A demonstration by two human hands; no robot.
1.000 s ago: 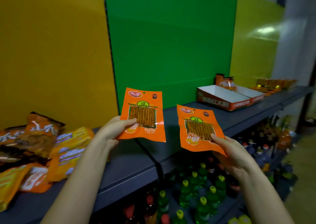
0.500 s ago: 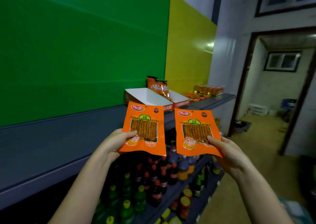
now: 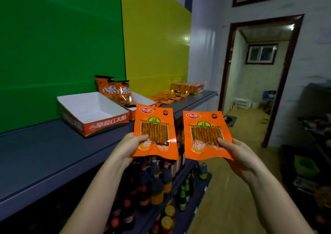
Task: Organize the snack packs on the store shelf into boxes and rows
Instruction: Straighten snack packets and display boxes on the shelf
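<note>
My left hand [image 3: 128,148] grips the lower left corner of an orange snack pack [image 3: 155,126], held upright in front of the shelf edge. My right hand [image 3: 240,157] holds a second, matching orange snack pack [image 3: 206,128] by its lower right corner, just to the right of the first. An open white-lined orange box [image 3: 107,122] sits empty on the grey shelf [image 3: 44,149]. Behind it a second box [image 3: 142,99] holds two upright brown-orange bags [image 3: 114,90]. Further along lie flat orange packs [image 3: 168,97] in a row.
Shiny gold-orange packs [image 3: 188,88] stand at the shelf's far end. Lower shelves hold dark sauce bottles [image 3: 155,183] and green bottles [image 3: 182,196]. A doorway [image 3: 259,76] opens to the right, with bare floor in front of it.
The view has swung right along the shelf, leaving the loose pile on the left out of sight. Both hands carried their packs toward the boxes, which now look nearer.
</note>
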